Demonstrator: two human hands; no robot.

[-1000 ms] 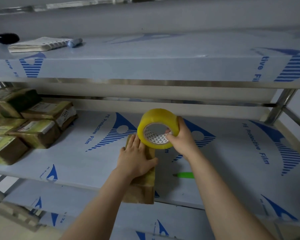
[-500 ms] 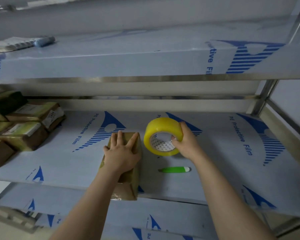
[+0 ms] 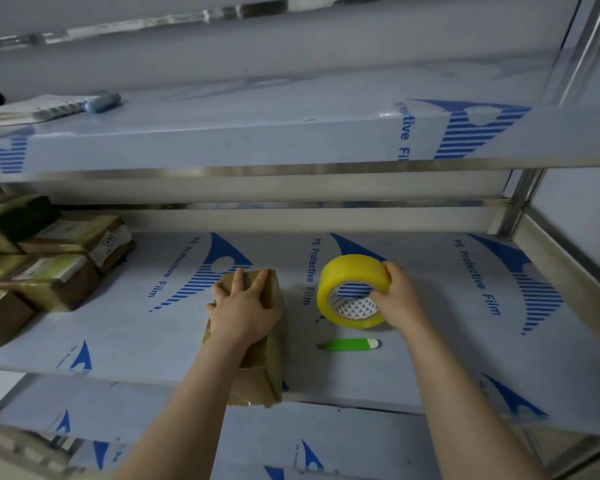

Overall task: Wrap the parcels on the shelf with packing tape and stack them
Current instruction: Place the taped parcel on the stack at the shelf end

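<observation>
A brown parcel (image 3: 262, 368) lies lengthwise on the middle shelf (image 3: 430, 358), its near end poking over the front edge. My left hand (image 3: 243, 311) lies on top of it, fingers spread and fairly straight, pressing it down. To the right, my right hand (image 3: 394, 294) grips a yellow roll of packing tape (image 3: 349, 275), thumb inside the core and fingers over the rim. The roll stands tilted with its lower edge on or just above the shelf. A stack of wrapped parcels (image 3: 49, 268) fills the shelf's far left.
A green utility knife (image 3: 349, 344) lies on the shelf just in front of the tape roll. On the upper shelf (image 3: 257, 143) at the left sit a notebook (image 3: 32, 107) and a blue marker (image 3: 103, 99). A steel upright (image 3: 518, 202) stands at the right rear.
The tape roll has come down and to the right, away from the parcel's far end, close to the shelf. My left hand stayed on the parcel. The camera view shifted.
</observation>
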